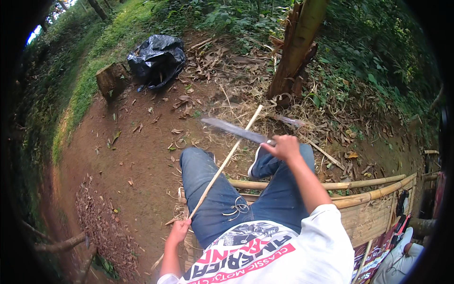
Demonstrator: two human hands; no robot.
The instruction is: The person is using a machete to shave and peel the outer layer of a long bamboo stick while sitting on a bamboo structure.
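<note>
The right hand (285,147) is closed around the handle of a machete (235,129), just beside the right knee, and its blade points to the left and is a little blurred. The left hand (178,231) is clamped on the lower part of a thin, pale stick (220,171), beside the left hip. So there are 2 hands and 2 held things. The stick rises at a slant over the left thigh of the blue jeans (201,177) and goes out past the front edge of the bamboo bench (373,215), on which the person sits. Near its far end the blade crosses it (if the metal touches the wood, I cannot tell). Along the bench's front edge run 2 long bamboo poles (347,185), toward its right front corner. Beyond the bench's right part, a pair of pale shoes (402,262) is seen. In front of the front edge, on the brown soil (127,175), there are curled shavings (231,111) and dry leaves (184,100). Farther away stands a thick trunk (300,47), and well apart from it, to the left, a black plastic bag (156,59) sits just beside a cut stump (110,81).
</note>
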